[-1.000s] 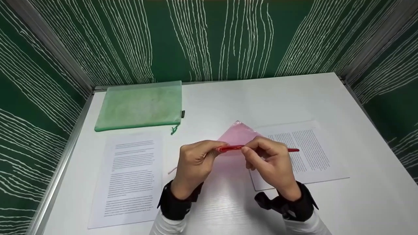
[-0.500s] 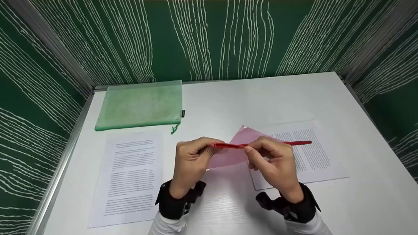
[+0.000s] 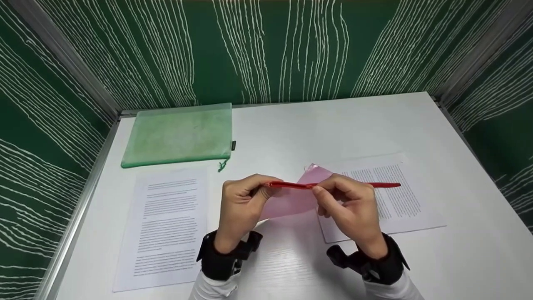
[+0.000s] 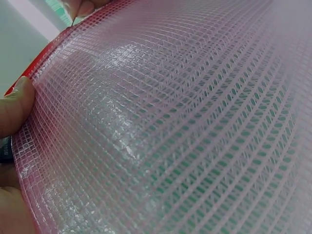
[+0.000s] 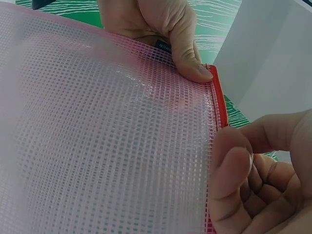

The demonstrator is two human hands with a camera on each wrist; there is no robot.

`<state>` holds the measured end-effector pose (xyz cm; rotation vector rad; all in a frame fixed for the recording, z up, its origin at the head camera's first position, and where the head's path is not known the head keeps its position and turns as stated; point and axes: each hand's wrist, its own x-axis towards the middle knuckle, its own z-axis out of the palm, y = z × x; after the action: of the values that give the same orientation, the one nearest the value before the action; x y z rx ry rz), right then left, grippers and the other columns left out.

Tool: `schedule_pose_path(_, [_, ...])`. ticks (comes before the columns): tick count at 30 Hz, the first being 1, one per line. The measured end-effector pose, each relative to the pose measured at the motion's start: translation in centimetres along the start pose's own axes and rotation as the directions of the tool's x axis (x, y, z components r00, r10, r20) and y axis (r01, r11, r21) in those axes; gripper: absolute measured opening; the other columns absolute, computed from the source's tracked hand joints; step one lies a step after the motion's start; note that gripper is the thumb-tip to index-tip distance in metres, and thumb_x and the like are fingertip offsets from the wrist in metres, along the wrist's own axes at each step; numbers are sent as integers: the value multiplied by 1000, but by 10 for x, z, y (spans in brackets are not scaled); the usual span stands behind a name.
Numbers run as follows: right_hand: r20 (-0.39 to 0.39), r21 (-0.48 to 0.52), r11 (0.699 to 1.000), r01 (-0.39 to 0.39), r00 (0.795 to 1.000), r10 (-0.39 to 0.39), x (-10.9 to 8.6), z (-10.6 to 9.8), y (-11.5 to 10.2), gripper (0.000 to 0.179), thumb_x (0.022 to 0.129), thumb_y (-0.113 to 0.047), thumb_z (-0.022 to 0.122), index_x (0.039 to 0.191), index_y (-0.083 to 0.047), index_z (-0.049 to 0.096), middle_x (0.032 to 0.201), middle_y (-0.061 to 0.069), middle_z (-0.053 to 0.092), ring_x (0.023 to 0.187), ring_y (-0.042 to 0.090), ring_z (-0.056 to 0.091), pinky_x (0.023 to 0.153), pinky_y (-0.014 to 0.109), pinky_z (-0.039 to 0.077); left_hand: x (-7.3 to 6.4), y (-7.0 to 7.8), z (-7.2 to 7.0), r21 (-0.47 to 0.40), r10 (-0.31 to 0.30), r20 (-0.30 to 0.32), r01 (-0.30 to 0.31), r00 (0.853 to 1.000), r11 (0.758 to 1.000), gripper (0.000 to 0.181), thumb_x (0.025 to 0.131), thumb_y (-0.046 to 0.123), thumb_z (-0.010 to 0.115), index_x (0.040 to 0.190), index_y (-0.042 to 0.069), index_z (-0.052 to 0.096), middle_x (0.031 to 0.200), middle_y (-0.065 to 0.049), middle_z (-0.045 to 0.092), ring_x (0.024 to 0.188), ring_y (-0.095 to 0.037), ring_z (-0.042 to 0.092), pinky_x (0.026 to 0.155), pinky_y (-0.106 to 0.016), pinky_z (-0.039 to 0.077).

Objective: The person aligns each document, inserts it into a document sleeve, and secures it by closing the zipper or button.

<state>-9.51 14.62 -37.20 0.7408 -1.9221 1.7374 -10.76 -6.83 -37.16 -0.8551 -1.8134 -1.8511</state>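
Note:
A pink mesh zipper pouch (image 3: 287, 205) is held up over the table, its red zipper edge (image 3: 291, 185) on top. My left hand (image 3: 241, 204) grips the left end of that edge between thumb and fingers; in the right wrist view its thumb presses the mesh beside the red zipper strip (image 5: 219, 95). Farther right along the same edge, my right hand (image 3: 349, 208) pinches at the zipper. Its fingers hide the zipper pull, though a thin dark cord or tab shows under them in the left wrist view. A dark label (image 5: 163, 46) peeks out by my left hand.
Behind on the left lies a green mesh zipper pouch (image 3: 179, 133) on the white table (image 3: 333, 129). Printed sheets (image 3: 162, 229) rest at the left, and more printed sheets (image 3: 399, 196) lie partly under the right hand. Green walls with white lines enclose the table.
The zipper edge has straightened, and more of its right end sticks out past my right hand. My left hand has shifted slightly left. The pouch has turned, its far corner moving right and nearer.

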Motion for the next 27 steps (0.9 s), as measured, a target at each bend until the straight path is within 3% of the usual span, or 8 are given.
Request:
schedule_pose_path(15, [-3, -38, 997, -62, 998, 62, 1, -5, 0, 18, 86, 20, 67, 78, 4, 68, 59, 2, 58, 44, 12, 55, 41, 22, 44, 1, 3, -5, -19, -7, -22, 6, 1000, 1000, 8, 90, -13, 69, 92, -8, 75, 82, -15, 76, 72, -25, 75, 68, -38, 62])
schedule_pose_path(27, [-5, -59, 995, -75, 997, 75, 1, -7, 1, 22, 86, 19, 67, 79, -1, 70, 60, 1, 58, 44, 11, 55, 41, 22, 44, 2, 4, -8, -5, -10, -38, 10, 999, 1000, 8, 89, -13, 70, 92, -8, 76, 82, -14, 76, 71, -24, 75, 68, -38, 61])
